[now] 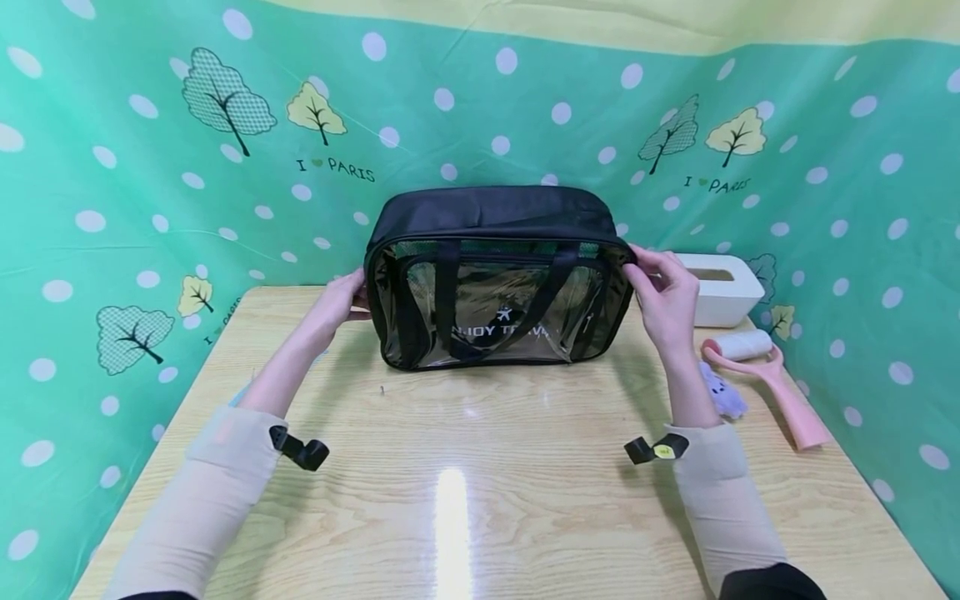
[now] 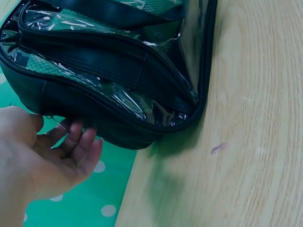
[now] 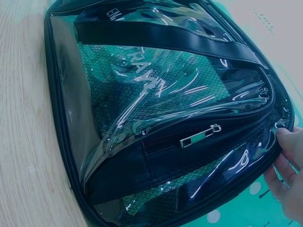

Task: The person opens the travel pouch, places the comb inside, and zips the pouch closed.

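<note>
A black travel bag (image 1: 495, 212) with clear panels stands upright at the back of the table, its two strap handles hanging over the front. Through the clear side shows something green with a scale-like pattern (image 3: 156, 85). My left hand (image 2: 57, 156) is at the bag's left end; its thumb and curled fingers pinch a small metal zipper pull (image 2: 57, 122) there. At the upper right corner, my right hand (image 1: 663, 292) grips the bag's edge between thumb and fingers. Another zipper pull (image 3: 201, 137) lies on the front pocket, apart from both hands.
A white tissue box (image 1: 720, 287) stands right of the bag. Nearer lie a pink-handled lint roller (image 1: 795, 404) and a small purple plush-looking item (image 1: 722, 392). The wooden table (image 1: 375, 500) meets a green dotted curtain (image 1: 450, 133) behind and at both sides.
</note>
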Demonstrator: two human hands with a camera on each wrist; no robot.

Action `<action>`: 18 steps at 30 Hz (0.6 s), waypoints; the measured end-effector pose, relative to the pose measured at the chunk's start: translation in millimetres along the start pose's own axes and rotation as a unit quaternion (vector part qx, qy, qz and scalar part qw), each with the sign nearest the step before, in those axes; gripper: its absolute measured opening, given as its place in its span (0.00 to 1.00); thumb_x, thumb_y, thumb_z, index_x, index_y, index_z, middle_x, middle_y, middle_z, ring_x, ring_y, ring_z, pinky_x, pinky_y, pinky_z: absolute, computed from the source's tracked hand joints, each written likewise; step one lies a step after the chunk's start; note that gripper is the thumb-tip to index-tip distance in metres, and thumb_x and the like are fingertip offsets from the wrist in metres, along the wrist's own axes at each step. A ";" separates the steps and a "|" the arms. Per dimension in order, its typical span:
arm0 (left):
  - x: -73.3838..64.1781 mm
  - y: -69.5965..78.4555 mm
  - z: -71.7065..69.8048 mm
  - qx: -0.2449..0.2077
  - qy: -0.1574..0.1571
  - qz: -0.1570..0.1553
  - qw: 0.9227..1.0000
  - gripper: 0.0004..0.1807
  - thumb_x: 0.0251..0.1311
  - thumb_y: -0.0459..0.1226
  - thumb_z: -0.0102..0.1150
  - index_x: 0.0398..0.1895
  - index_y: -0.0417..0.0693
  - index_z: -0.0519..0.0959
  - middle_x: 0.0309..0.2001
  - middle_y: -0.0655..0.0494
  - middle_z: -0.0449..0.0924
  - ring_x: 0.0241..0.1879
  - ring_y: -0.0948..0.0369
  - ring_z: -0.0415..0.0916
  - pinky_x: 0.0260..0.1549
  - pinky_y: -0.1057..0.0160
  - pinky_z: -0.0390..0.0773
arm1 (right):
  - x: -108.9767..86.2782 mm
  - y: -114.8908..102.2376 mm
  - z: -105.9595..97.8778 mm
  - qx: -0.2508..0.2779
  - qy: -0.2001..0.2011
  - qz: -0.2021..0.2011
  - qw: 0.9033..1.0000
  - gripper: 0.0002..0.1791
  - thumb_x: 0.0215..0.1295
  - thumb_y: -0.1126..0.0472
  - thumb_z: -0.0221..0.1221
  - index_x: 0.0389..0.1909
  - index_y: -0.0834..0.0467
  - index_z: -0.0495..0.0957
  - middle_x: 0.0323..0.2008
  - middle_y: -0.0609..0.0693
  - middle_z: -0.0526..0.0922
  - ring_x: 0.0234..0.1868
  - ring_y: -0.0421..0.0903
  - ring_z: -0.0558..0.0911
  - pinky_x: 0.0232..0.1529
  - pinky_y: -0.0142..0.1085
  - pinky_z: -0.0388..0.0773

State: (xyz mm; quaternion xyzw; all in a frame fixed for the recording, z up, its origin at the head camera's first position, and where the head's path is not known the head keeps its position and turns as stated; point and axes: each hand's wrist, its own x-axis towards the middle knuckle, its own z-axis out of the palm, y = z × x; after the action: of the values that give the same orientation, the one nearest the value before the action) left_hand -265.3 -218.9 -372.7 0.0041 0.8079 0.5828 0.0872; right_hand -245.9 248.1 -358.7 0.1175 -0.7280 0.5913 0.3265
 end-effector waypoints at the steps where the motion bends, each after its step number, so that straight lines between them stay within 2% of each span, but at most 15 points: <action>1: 0.3 -0.4 0.3 0.000 0.001 -0.002 1.000 0.24 0.81 0.55 0.34 0.44 0.49 0.75 0.28 0.71 0.79 0.34 0.69 0.79 0.45 0.66 0.83 | 0.2 -0.1 -0.2 -0.003 0.000 0.000 1.000 0.15 0.66 0.69 0.66 0.53 0.65 0.86 0.36 0.36 0.82 0.41 0.32 0.83 0.38 0.19 0.79; 8: 2.3 -5.7 -1.2 -0.022 -0.006 -0.018 1.000 0.18 0.82 0.48 0.37 0.41 0.50 0.73 0.28 0.68 0.76 0.34 0.69 0.76 0.46 0.66 0.82 | 0.2 -1.8 -0.6 0.000 -0.004 0.003 1.000 0.14 0.66 0.69 0.66 0.53 0.65 0.86 0.36 0.36 0.83 0.41 0.33 0.83 0.37 0.19 0.79; 14: 1.0 -8.7 -6.2 -0.049 -0.013 -0.030 0.998 0.15 0.83 0.45 0.37 0.46 0.46 0.71 0.38 0.62 0.71 0.36 0.68 0.75 0.46 0.69 0.82 | 0.7 -2.6 -0.5 0.003 -0.005 0.003 1.000 0.15 0.66 0.71 0.66 0.53 0.66 0.85 0.36 0.36 0.83 0.41 0.32 0.83 0.38 0.19 0.79; 18: -1.4 -9.1 -8.8 -0.075 -0.008 -0.026 0.997 0.14 0.82 0.44 0.40 0.41 0.46 0.71 0.39 0.60 0.69 0.34 0.68 0.75 0.44 0.70 0.83 | 0.5 -2.6 -1.6 0.001 -0.008 -0.001 1.000 0.15 0.66 0.70 0.66 0.53 0.65 0.85 0.36 0.36 0.83 0.41 0.32 0.83 0.37 0.19 0.79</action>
State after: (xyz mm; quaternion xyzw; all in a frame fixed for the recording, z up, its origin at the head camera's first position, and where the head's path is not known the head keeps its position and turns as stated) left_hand -264.3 -230.2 -378.4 -0.0190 0.7608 0.6396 0.1084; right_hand -244.3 248.9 -356.3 0.1237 -0.7296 0.5909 0.3213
